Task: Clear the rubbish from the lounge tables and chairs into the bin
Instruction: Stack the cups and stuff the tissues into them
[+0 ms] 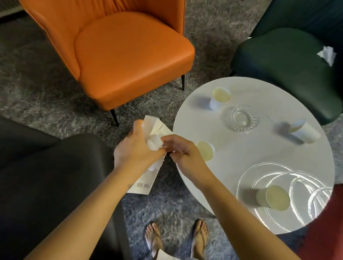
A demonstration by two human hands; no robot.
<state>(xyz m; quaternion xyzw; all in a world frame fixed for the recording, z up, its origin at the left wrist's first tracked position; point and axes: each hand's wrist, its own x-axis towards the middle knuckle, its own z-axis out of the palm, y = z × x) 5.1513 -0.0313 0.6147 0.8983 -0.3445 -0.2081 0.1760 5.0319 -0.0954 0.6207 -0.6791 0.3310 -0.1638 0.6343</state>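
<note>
My left hand (135,149) grips a bundle of white rubbish beside the round white table (240,143): a flat paper packet with a barcode (145,178) and a crumpled tissue (154,142). My right hand (181,153) meets it and pinches at the tissue with curled fingers. Paper cups are on the table: one upright at the back (220,98), one on its side at the right (304,131), one just behind my right hand (206,150), one lying at the front (273,196). A crumpled white tissue (327,54) lies on the dark green chair (288,64).
An orange armchair (116,42) stands at the back left and a black seat (18,175) at the near left. A red seat (336,228) shows at the right edge. A glass dish (241,117) and clear glass plates (302,190) sit on the table. Grey carpet covers the floor.
</note>
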